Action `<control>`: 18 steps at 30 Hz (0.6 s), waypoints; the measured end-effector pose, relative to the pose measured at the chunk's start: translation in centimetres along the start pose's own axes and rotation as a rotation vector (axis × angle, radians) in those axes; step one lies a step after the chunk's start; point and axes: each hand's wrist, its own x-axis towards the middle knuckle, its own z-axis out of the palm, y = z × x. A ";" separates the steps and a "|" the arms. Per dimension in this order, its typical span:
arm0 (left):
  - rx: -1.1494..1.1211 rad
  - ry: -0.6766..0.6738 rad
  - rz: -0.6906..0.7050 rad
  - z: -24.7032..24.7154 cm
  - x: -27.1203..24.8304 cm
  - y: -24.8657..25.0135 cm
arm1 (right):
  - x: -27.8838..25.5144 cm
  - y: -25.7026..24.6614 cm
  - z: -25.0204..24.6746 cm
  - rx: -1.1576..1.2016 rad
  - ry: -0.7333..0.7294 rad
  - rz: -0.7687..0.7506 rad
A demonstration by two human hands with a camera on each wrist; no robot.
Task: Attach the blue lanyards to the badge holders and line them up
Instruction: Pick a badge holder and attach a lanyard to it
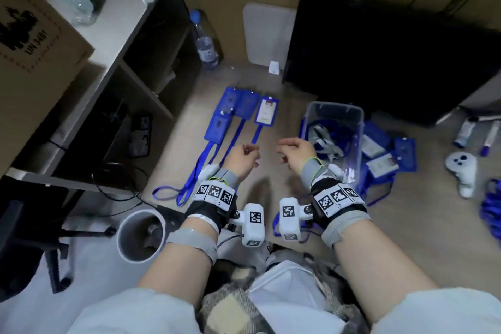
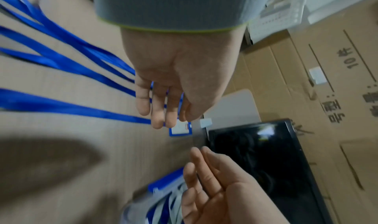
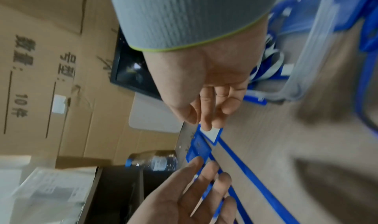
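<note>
Floor (image 1: 271, 171): clear bin (image 1: 334, 127) right of lined-up badge holders (image 1: 245, 106).

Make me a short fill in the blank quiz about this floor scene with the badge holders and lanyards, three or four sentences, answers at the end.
1. Both the left hand and the right hand hold ____.
2. The lanyards on the lined-up badge holders are coloured ____.
3. The clear plastic bin sits on the ____ side of the lined-up holders.
4. The water bottle standing on the floor has a ____ cap.

Missing words: nothing; blue; right; blue
</note>
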 end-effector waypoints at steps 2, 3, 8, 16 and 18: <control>0.015 -0.064 0.021 2.5 0.5 1.1 | -0.6 0.4 -2.6 0.042 0.071 0.040; 0.019 -0.096 0.038 3.7 0.8 1.6 | -0.8 0.7 -3.9 0.100 0.101 0.069; -0.025 -0.262 0.071 9.8 1.4 4.2 | -2.2 3.1 -10.1 0.061 0.296 0.139; 0.028 -0.406 0.058 15.8 2.3 6.1 | -1.7 5.6 -17.4 0.078 0.562 0.162; 0.033 -0.384 0.071 17.2 2.9 6.9 | -1.0 5.6 -19.2 0.039 0.563 0.180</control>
